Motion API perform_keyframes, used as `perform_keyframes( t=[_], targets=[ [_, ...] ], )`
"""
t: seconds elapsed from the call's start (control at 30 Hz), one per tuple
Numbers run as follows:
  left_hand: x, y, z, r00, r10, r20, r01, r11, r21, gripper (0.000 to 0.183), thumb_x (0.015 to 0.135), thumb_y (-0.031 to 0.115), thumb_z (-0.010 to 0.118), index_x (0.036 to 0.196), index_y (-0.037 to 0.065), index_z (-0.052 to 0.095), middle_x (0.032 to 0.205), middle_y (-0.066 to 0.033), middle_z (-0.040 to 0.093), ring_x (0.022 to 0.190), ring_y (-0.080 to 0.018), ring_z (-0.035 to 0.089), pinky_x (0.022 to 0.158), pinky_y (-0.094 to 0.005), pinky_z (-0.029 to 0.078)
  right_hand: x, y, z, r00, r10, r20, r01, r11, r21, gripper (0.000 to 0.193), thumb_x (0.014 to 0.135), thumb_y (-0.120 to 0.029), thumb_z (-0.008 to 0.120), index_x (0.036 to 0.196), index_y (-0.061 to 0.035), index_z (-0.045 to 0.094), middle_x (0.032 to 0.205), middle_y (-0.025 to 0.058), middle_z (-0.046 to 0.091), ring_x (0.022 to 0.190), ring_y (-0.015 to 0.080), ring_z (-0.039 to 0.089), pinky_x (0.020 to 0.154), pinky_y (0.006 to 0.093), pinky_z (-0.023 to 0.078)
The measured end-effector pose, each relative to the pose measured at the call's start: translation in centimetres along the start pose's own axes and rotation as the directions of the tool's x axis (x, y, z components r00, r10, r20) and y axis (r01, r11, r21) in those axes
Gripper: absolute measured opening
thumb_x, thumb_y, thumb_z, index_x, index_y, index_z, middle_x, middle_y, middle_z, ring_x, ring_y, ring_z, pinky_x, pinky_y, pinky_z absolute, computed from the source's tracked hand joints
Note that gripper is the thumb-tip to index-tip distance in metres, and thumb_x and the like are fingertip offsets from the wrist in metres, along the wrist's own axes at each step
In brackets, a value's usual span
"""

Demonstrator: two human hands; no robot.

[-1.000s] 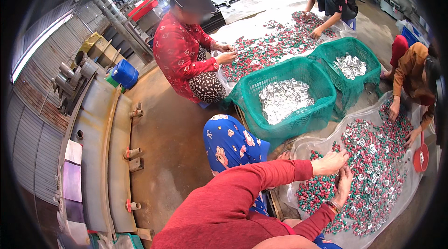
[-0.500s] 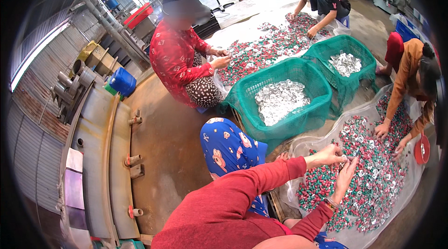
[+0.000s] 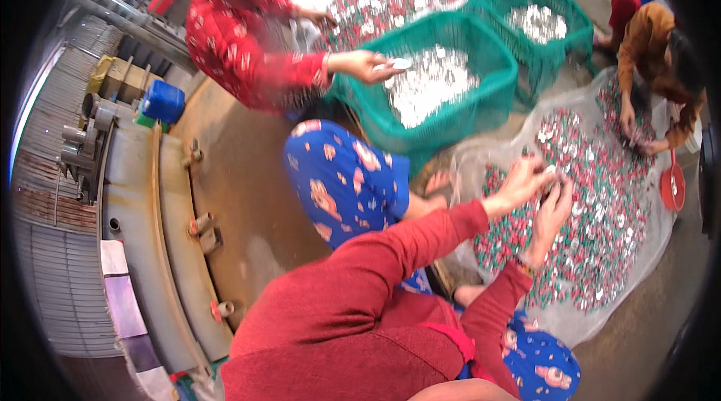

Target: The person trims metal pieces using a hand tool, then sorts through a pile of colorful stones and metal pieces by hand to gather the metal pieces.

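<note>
Holds both arms out forward and to the right, in red sleeves (image 3: 420, 247), over a whitish sheet (image 3: 574, 330) strewn with small red and green pieces (image 3: 601, 251). Carries the left forearm across the body, past a knee in blue patterned cloth (image 3: 342, 183), back of the hand upward, fingers bent. Sets the left hand (image 3: 518, 185) just beside the right hand (image 3: 554, 212), fingertips nearly together. Pinches a small pale piece (image 3: 550, 170) in the left fingertips, above the left side of the spread, well apart from the near green basket (image 3: 505, 74). Raises the right forearm more steeply from below, with a bracelet (image 3: 524, 264) at the wrist and fingers curled upward near the same piece. Cannot tell, through blur, the state of the right grip, nor the exact shape of the piece. Has, across the floor, a co-worker's hand (image 3: 360, 66) with a flat pale disc (image 3: 401, 64) over the near basket, and, farther right, another co-worker's hands (image 3: 652, 147) low over the spread.
</note>
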State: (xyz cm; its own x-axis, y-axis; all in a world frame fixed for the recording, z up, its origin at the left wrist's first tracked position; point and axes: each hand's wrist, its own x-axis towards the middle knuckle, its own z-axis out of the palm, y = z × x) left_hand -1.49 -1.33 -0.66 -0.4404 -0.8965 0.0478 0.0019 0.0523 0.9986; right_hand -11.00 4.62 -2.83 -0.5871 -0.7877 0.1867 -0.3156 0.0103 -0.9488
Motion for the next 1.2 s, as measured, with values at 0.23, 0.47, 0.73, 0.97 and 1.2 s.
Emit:
perform_keyframes(
  t=[0.23,0.47,0.73,0.97,1.2],
  targets=[
    [0.5,-1.3,0.9,0.991,-0.130,-0.020,0.110,0.904,-0.413,0.017,0.084,0.013,0.063,0.087,-0.003,0.063,0.072,-0.0030,0.062,0.060,-0.0075,0.055,0.053,-0.0236,0.045,0.3,-1.8,0.8,0.999,0.048,0.000,-0.048,0.993,0.105,0.024,0.094,-0.007,0.040,0.112,0.0023,0.053,0.105,0.0114,0.059,0.092,0.0163,0.059,0.076,0.0280,0.049],
    [-0.6,-1.9,3.4,0.984,-0.178,-0.025,0.140,0.848,-0.511,0.017,0.083,0.013,0.064,0.088,-0.003,0.063,0.071,-0.0031,0.061,0.060,-0.0067,0.054,0.053,-0.0213,0.044,-0.5,-2.4,-0.6,0.994,0.077,-0.080,-0.077,0.997,0.008,0.022,0.094,-0.007,0.042,0.109,0.0006,0.056,0.098,0.0089,0.063,0.085,0.0132,0.060,0.070,0.0267,0.050],
    [-1.7,-2.9,6.1,0.963,-0.269,0.025,0.237,0.797,-0.556,0.013,0.085,0.011,0.061,0.087,-0.002,0.063,0.072,-0.0022,0.061,0.061,-0.0063,0.053,0.054,-0.0216,0.043,-1.8,-1.7,-2.4,0.988,0.064,-0.142,-0.097,0.965,-0.242,0.023,0.093,-0.008,0.041,0.111,-0.0013,0.055,0.100,0.0112,0.063,0.088,0.0182,0.063,0.072,0.0302,0.053],
    [-1.8,-3.0,6.6,0.946,-0.320,-0.058,0.207,0.730,-0.651,0.014,0.087,0.011,0.059,0.091,-0.002,0.063,0.072,-0.0015,0.061,0.060,-0.0052,0.053,0.053,-0.0207,0.045,-1.0,-2.4,-1.9,0.996,-0.079,-0.036,0.051,0.862,-0.504,0.023,0.092,-0.006,0.042,0.110,-0.0033,0.055,0.101,0.0152,0.062,0.089,0.0282,0.063,0.072,0.0360,0.051],
    [-1.0,-3.5,5.2,0.922,-0.376,-0.086,0.199,0.654,-0.730,0.018,0.087,0.017,0.061,0.094,0.000,0.063,0.075,0.0006,0.060,0.063,-0.0043,0.052,0.055,-0.0194,0.043,-0.2,-2.5,-0.2,0.995,0.095,-0.019,-0.096,0.934,-0.345,0.022,0.091,-0.007,0.042,0.109,-0.0040,0.055,0.100,0.0165,0.062,0.089,0.0299,0.063,0.071,0.0370,0.050]
  ],
)
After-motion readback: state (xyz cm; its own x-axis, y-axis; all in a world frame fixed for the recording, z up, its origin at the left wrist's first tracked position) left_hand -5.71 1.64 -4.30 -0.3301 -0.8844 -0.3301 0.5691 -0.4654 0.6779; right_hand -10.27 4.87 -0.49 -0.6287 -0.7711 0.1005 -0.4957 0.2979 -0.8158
